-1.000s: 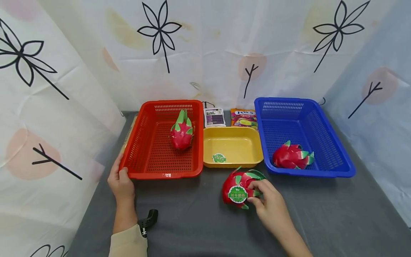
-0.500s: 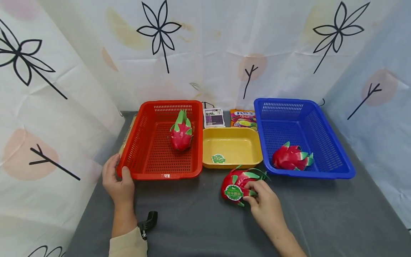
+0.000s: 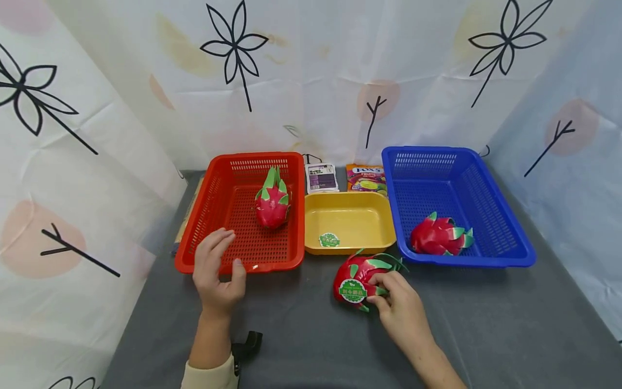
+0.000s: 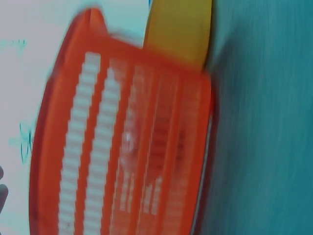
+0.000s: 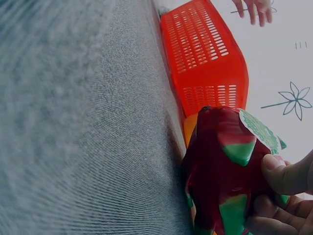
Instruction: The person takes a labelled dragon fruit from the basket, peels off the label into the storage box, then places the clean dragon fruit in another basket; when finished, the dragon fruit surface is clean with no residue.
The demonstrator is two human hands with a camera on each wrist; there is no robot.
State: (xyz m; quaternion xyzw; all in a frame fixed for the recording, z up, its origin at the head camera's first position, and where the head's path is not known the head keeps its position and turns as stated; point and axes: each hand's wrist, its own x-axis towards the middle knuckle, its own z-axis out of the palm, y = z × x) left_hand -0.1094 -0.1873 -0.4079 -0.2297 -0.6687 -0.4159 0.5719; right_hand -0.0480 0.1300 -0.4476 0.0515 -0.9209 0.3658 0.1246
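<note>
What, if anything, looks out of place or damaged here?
Perhaps the green sticker in the yellow tray: it resembles the label on the dragon fruit in the right hand, but sits on no fruit.

White sheets (image 3: 311,97) stand around you on three sides, with black flowers (image 3: 234,46) and twigs (image 3: 373,115). Your table (image 3: 301,335) is dark grey.

A red, green-scaled, stickered dragon fruit (image 3: 360,273) lies sideways, apparently on the grey tabletop (image 3: 301,329).
</note>
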